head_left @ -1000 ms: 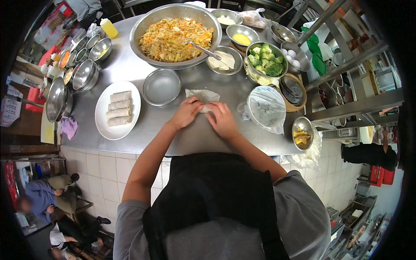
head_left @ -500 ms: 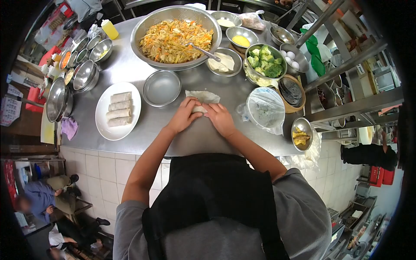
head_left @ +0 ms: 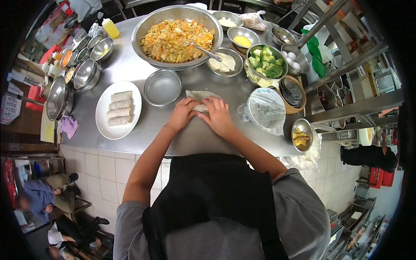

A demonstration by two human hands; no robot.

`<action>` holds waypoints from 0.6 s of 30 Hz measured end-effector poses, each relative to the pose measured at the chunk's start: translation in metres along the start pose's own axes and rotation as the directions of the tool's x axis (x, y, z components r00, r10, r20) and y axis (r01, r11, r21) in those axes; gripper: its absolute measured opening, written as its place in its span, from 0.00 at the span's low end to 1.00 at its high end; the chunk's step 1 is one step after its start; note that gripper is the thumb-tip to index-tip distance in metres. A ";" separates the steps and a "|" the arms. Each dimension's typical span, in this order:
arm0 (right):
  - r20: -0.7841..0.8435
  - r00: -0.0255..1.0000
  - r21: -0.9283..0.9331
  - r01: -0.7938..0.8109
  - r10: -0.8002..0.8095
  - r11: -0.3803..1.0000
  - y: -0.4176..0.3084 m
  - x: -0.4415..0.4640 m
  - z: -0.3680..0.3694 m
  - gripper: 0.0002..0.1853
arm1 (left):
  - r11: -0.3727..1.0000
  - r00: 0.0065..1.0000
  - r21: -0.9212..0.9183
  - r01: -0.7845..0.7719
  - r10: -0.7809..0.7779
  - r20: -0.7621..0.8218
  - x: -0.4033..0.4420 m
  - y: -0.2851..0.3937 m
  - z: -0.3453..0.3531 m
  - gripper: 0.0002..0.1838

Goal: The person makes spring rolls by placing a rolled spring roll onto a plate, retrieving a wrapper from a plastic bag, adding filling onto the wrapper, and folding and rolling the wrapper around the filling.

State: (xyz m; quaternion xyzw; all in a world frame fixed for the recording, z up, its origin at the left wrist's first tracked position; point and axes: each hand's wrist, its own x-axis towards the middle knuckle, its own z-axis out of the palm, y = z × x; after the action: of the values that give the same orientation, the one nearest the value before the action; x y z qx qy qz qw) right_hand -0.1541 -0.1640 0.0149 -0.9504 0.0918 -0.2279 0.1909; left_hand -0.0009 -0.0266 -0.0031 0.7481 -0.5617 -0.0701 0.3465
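On the steel table lies a thin pale wrapper (head_left: 200,94), partly rolled, its far edge flat. My left hand (head_left: 183,113) presses on the left end of the roll, fingers bent round it. At the right end, my right hand (head_left: 218,113) rests on the same wrapper, thumb close to the left hand's thumb. The filling is hidden. A white oval plate (head_left: 103,108) to the left holds several finished rolls (head_left: 120,105). Behind my hands is a large perforated bowl (head_left: 143,50) of shredded vegetables (head_left: 177,41) with a spoon (head_left: 207,52). An empty-looking metal bowl (head_left: 162,88) stands left of the wrapper.
Broccoli (head_left: 273,69), eggs (head_left: 294,60) and a plastic-covered bowl (head_left: 265,110) stand at the right, beside a metal rail (head_left: 355,106). Stacked bowls (head_left: 86,76) and a purple cloth (head_left: 69,126) are at the left. Seated people (head_left: 41,195) are at lower left; another person (head_left: 372,156) is at right.
My right hand has shifted slightly up over the wrapper, its fingers now spread more. The left hand stays nearly in place. The near part of the wrapper is folded over under my fingers.
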 end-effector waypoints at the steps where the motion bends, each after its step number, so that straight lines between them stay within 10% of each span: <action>1: -0.010 1.000 0.011 0.009 -0.009 1.000 -0.003 0.001 0.002 0.29 | 1.000 1.000 -0.006 0.001 -0.001 0.010 0.000 0.000 0.000 0.20; 11: 0.001 1.000 0.068 -0.001 0.000 0.998 0.001 -0.007 0.036 0.25 | 0.960 0.987 -0.230 0.161 -0.158 0.033 -0.001 0.011 -0.015 0.26; 18: 0.029 0.999 0.049 0.019 -0.020 0.999 0.006 -0.007 0.043 0.24 | 0.976 0.996 0.207 -0.065 0.049 0.080 0.025 0.027 -0.055 0.19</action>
State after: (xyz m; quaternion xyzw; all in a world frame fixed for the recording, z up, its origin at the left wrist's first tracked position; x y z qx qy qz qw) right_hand -0.1410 -0.1538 -0.0256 -0.9496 0.0742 -0.2177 0.2131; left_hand 0.0141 -0.0283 0.0613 0.7608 -0.5997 -0.0283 0.2465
